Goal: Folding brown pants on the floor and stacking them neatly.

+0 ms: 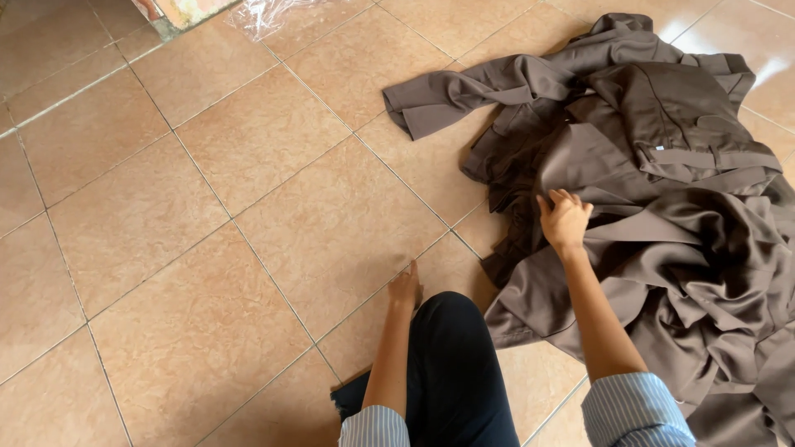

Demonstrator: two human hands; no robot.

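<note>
Orange-brown floor tiles with thin pale lines between them fill most of what I see. At the top edge lies a bit of clear crinkly plastic.

My right hand is on a big pile of brown clothes. My fingers are bent and bunched on a fold of the cloth near the pile's left side. I think I am pinching the cloth, but the back of my hand hides the fingertips, so I cannot tell if I really hold it or only press on it.

My left hand is down on the floor, right beside my knee in dark trousers. It points away from me. It holds nothing that I can see. I cannot tell how far its fingers are spread.

The pile of clothes lies to my right, spread out on the tiles. One long sleeve sticks out to the left, flat on the floor, well away from both hands. The pile's near edge touches my knee. My left hand is near the pile but not touching it. My shirt cuffs have thin stripes.
</note>
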